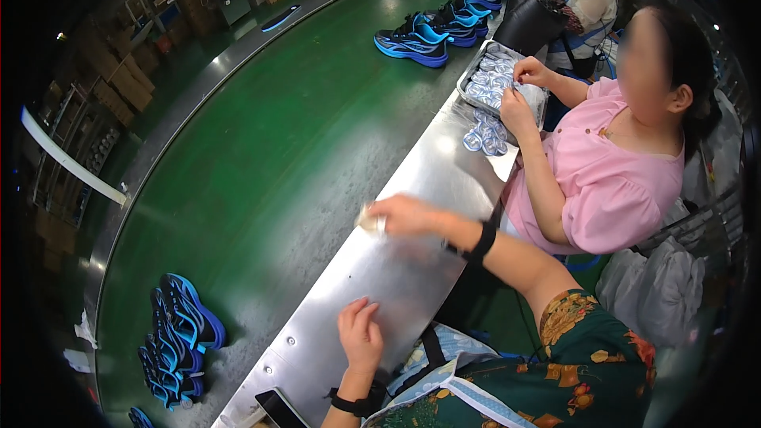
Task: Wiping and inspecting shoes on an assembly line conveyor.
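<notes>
My right hand [404, 215] reaches out over the far edge of the metal bench [341, 285], beside the green conveyor belt [261, 143]. Its fingers are closed on a small whitish wad [369, 219], like cloth or tissue; motion blur hides what exactly it is. Lower down, my left hand [361, 334] is held over the bench with its fingers loosely bent and apart, nothing in them. A black phone [279, 410] lies on the bench near my left wrist. Black bands circle both my wrists.
Black-and-blue sneakers [181, 313] stand on the belt at lower left; more sneakers [412, 41] line its far right. A co-worker in pink [606, 182] handles small items over a metal tray [476, 87] of round silvery-blue pieces. More such pieces [486, 136] lie beside it. An insole [281, 17] rests at the far rim.
</notes>
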The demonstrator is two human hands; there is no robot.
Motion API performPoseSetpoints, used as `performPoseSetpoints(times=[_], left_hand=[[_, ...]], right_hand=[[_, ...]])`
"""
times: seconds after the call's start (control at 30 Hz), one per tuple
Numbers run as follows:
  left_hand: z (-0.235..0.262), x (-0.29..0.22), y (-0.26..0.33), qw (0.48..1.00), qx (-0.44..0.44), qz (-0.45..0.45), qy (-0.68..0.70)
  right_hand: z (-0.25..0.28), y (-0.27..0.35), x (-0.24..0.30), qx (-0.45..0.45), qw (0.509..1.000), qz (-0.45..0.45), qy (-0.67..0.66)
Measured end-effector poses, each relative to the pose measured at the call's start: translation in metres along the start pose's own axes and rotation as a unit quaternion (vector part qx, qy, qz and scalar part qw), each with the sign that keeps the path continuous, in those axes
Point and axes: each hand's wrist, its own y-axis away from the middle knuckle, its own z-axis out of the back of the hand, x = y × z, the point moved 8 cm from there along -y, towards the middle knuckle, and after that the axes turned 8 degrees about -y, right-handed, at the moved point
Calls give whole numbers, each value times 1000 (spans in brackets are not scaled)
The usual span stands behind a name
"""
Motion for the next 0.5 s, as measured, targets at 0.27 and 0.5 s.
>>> performPoseSetpoints(times=[0.27,0.5], left_hand=[[-88,-50,-38,991,79,-102,39],[-115,-58,-42,974,179,-131,-31]], right_hand=[[266,-56,-87,-281,944,-59,164],[214,-111,-128,-186,970,-83,133]])
